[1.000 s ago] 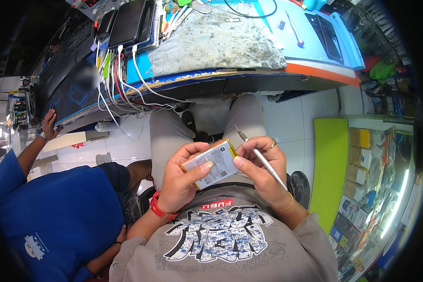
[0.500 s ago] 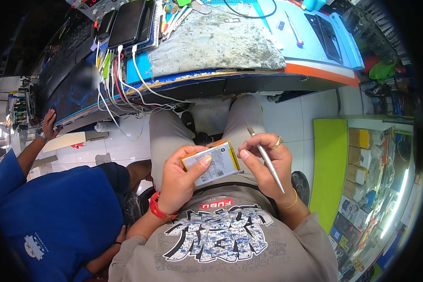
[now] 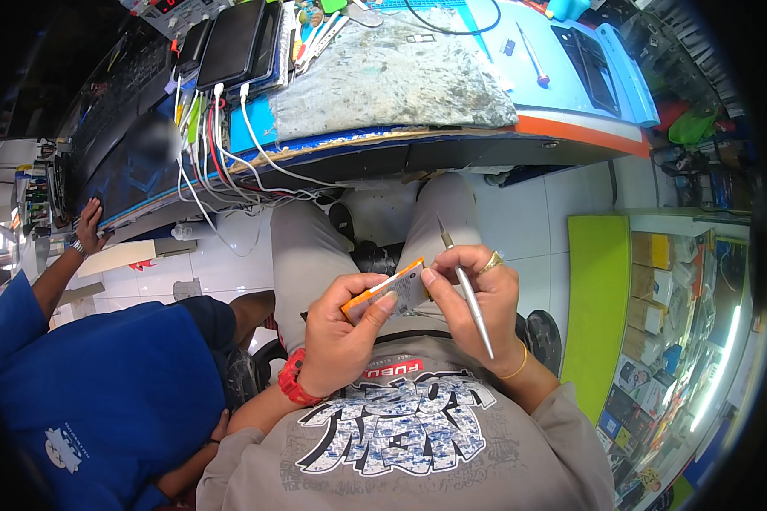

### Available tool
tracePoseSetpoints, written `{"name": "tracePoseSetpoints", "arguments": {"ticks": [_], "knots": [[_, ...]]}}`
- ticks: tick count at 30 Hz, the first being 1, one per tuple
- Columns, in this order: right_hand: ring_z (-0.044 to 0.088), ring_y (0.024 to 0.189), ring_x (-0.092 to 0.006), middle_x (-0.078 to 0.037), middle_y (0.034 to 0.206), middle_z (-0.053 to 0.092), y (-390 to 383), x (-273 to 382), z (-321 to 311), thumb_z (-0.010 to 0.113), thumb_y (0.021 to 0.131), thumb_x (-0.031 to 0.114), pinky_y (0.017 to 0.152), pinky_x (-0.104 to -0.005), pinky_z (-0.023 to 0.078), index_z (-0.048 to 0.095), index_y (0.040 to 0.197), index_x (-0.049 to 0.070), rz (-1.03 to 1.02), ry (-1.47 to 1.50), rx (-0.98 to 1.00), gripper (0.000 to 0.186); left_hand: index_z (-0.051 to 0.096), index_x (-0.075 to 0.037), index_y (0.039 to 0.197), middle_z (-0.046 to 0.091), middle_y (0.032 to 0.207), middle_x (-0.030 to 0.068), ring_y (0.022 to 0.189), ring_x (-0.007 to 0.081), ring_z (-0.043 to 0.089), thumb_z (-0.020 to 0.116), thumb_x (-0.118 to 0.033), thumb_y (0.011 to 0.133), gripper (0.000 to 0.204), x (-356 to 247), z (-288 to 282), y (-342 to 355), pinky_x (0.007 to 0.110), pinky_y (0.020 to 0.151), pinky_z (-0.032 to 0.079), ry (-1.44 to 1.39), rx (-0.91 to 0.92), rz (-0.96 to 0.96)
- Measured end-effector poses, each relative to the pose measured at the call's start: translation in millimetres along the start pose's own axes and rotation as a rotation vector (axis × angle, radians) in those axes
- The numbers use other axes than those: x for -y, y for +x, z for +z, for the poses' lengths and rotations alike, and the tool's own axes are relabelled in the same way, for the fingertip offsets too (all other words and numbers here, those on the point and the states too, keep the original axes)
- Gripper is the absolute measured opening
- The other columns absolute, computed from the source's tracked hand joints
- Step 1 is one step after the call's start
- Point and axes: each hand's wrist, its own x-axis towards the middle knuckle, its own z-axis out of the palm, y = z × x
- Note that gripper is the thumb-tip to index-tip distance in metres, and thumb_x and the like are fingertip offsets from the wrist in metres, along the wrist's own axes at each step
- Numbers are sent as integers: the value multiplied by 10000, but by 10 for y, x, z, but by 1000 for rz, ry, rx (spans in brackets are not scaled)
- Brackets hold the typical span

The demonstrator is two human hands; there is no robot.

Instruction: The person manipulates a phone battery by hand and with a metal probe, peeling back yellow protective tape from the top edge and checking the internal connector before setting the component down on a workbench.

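Observation:
Above my lap, my left hand [image 3: 345, 319] is closed around a flat phone battery [image 3: 407, 291] with a grey printed face and orange-yellow edges. The battery is tilted, so one long edge shows. At its right end, the thumb and fingertip of my right hand [image 3: 477, 298] pinch together at the battery's edge. A slim silver pen-shaped tool [image 3: 471, 305] with a thin pointed tip is also held in my right hand, lying across the fingers with its tip pointing up and away. What the fingertips pinch is too small to make out.
Ahead is a workbench with a stained grey mat [image 3: 392, 77], a blue mat holding a screwdriver [image 3: 533, 55] and a dark phone [image 3: 586, 68]. White cables [image 3: 273, 162] hang over its edge. A person in a blue shirt [image 3: 102, 383] sits at left; a glass display case [image 3: 673, 341] stands right.
The battery has tilted, turning its printed face partly away and showing its long edge. My right hand has moved slightly left, bringing its fingertips onto the battery's right end.

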Motion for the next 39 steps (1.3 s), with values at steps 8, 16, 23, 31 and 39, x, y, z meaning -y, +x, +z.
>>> {"name": "tracePoseSetpoints", "arguments": {"ticks": [8,16,23,31,39], "knots": [[691,657,-156,-105,774,700,-29,-25,21,744,845,-13,583,-277,536,657,949,1,-35,-41,-27,136,616,17,1163,674,1037,43,917,75,615,692,-55,966,223,33,12,-8,230,816,511,43,5,30],[676,660,-125,-79,772,694,-15,-11,11,748,852,-15,580,-265,531,655,969,0,-5,-3,-3,151,608,17,1178,666,1068,53,950,81,620,688,-57,970,235,39,22,13,232,846,512,-35,2,-3],[677,662,-123,-81,773,699,-25,-42,29,749,843,-24,584,-265,536,654,972,-6,-22,-14,-5,161,617,20,1168,674,1047,52,918,78,620,691,-57,968,226,57,-1,10,226,818,513,43,9,27],[666,775,-114,-80,848,693,-63,-57,36,699,864,-67,687,-256,561,624,993,-34,108,-1,38,152,631,25,1151,681,1014,53,881,71,617,687,-83,977,212,69,33,-8,222,774,516,109,-37,61],[665,819,-126,-101,917,691,-70,-52,-3,676,899,-43,725,-266,544,613,1044,-10,45,154,-1,161,616,12,1161,680,1030,42,923,74,617,676,-106,989,217,94,17,57,248,831,516,-130,-31,-21]]}}
